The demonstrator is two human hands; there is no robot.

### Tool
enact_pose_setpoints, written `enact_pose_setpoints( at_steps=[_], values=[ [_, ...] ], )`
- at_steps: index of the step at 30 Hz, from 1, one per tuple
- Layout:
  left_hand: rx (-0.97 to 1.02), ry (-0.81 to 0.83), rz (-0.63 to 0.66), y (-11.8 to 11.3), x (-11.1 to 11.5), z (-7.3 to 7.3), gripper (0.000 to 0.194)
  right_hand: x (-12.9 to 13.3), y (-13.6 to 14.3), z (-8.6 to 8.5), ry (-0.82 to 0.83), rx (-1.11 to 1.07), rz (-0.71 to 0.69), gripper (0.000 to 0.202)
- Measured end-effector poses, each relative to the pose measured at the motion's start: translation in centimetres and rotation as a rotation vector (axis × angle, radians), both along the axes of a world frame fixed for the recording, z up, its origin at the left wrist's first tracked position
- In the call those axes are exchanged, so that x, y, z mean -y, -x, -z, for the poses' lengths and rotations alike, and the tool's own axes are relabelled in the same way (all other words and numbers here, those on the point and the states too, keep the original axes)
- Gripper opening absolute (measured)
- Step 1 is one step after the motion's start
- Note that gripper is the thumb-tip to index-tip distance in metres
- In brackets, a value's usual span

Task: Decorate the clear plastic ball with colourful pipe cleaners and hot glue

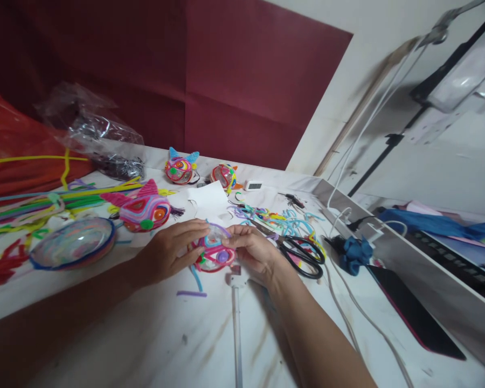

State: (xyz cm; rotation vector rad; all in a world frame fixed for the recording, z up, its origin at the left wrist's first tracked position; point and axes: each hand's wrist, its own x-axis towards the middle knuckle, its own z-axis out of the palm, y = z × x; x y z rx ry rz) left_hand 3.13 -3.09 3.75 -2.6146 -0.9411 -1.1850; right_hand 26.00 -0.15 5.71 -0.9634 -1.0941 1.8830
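Between both hands, low over the table, is a small clear craft figure (215,257) outlined with pink, red and blue fuzzy pipe cleaners, with a purple round spot and a green one. My left hand (178,249) is closed around its left side. My right hand (253,248) pinches its upper right edge, near a thin purple-blue pipe cleaner (218,226) arched over the top. Just below stands a white hot glue gun or similar tool (237,280), its kind not clear, with a pale cord or rod running toward me. Short blue and purple pipe cleaner pieces (191,294) lie close by.
Black-handled scissors (303,257) lie right of my right hand, among pipe cleaner scraps (283,218). Finished-looking animal figures (145,211) stand behind and left. A blue-rimmed bowl (75,245) sits left. A dark phone (416,312) and cables (347,302) lie right.
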Motion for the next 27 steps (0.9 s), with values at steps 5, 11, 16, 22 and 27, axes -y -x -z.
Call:
enact_pose_setpoints(
  at_steps=[5,11,16,22,27],
  values=[
    [0.002,0.068,-0.055,-0.07,0.04,-0.37,0.034,0.10,0.12,-0.05,0.008,0.005,0.006,0.034],
    [0.050,0.122,-0.125,-0.46,0.44,-0.61,0.035,0.14,0.11,0.03,0.003,-0.002,0.004,0.032],
    [0.010,0.049,-0.104,-0.28,0.45,-0.33,0.033,0.20,0.11,-0.01,-0.001,-0.010,-0.003,0.030],
    [0.018,0.017,-0.132,-0.55,0.59,-0.14,0.035,0.20,0.02,-0.19,0.016,-0.009,-0.016,0.032],
    [0.057,0.028,-0.136,-0.92,0.82,-0.38,0.026,0.03,-0.42,-0.50,0.014,0.022,-0.048,0.037]
  ],
)
